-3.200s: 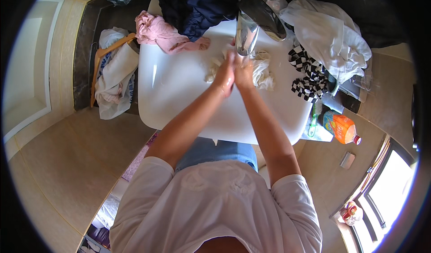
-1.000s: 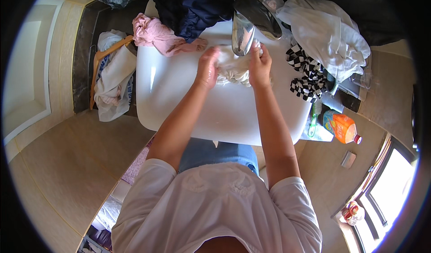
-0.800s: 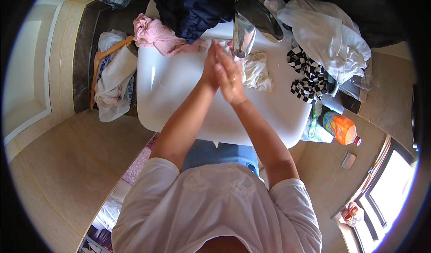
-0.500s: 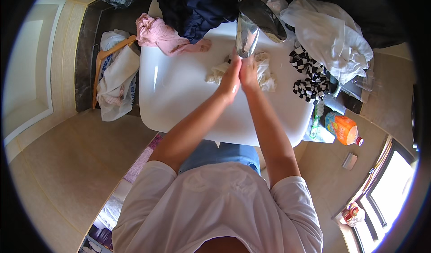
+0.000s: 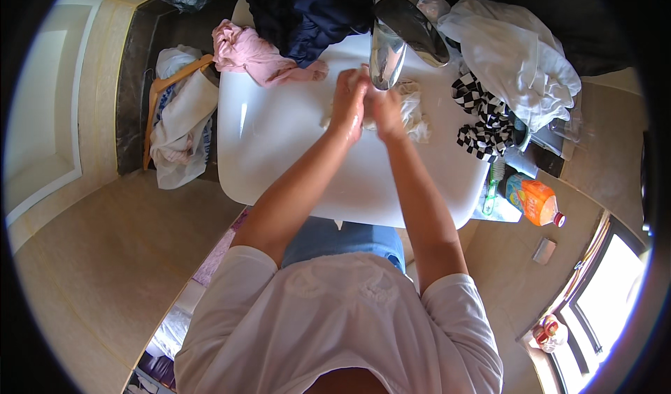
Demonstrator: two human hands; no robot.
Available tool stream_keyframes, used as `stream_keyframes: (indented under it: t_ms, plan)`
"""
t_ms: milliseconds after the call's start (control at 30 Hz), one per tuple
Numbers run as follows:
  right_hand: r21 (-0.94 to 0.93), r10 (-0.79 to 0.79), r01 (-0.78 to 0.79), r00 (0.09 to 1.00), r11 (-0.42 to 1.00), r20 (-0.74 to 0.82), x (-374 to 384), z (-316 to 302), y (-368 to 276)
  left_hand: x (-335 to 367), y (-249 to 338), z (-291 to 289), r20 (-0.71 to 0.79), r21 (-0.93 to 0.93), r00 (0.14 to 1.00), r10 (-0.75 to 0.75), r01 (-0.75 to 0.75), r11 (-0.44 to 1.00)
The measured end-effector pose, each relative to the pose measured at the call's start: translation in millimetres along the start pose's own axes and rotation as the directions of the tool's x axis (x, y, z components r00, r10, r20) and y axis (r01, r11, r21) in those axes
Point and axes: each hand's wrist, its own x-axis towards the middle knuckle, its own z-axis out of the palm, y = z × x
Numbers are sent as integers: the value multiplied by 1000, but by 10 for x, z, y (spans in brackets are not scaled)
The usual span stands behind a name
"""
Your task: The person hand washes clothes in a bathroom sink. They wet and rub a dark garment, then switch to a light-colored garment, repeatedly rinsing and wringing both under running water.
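Observation:
My left hand point(image 5: 348, 106) and my right hand point(image 5: 387, 112) meet just below the silver faucet point(image 5: 387, 57), over a white washbasin point(image 5: 279, 153). Both look wet. The left fingers curl in toward the right hand, and whatever may lie between the palms is hidden. Motion smears the right fingers. Below and behind my hands, a crumpled cream-white cloth point(image 5: 417, 120) lies on the basin's bottom. A dark navy garment point(image 5: 307, 20) and a pink garment point(image 5: 262, 59) hang over the basin's far left rim.
At right sit a white garment point(image 5: 514, 52), a black-and-white checked cloth point(image 5: 486, 137), a green brush point(image 5: 493, 188) and an orange bottle point(image 5: 537, 202). A wooden hanger point(image 5: 155, 107) and a plastic bag with cloth point(image 5: 183, 125) hang at left.
My hands were pressed together lengthwise under the faucet. The left has shifted slightly left with its fingers curled, and the right now moves against it, blurred.

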Motion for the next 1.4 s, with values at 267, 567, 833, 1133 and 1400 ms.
stream_keyframes:
  t_ms: [267, 567, 833, 1133, 1400]
  plan:
    - [-214, -72, 91, 993, 973, 98, 60, -18, 306, -199, 51, -18, 112, 16, 972, -206, 205, 979]
    - [-303, -526, 496, 850, 814, -23, -243, 525, 5, 165, -91, -354, 357, 280, 894, 271, -379, 882]
    - [-936, -590, 149, 804, 318, -72, 10, -237, 114, -80, 237, -546, 100, 352, 990, -96, 55, 934]
    - [-682, -487, 379, 872, 626, 37, 4, -307, 18, 130, 116, -214, 571, 789, 817, 83, -574, 218]
    - [-759, -560, 370, 829, 537, 8, -45, -331, -157, 179, -14, -627, 237, 687, 970, 54, -207, 697]
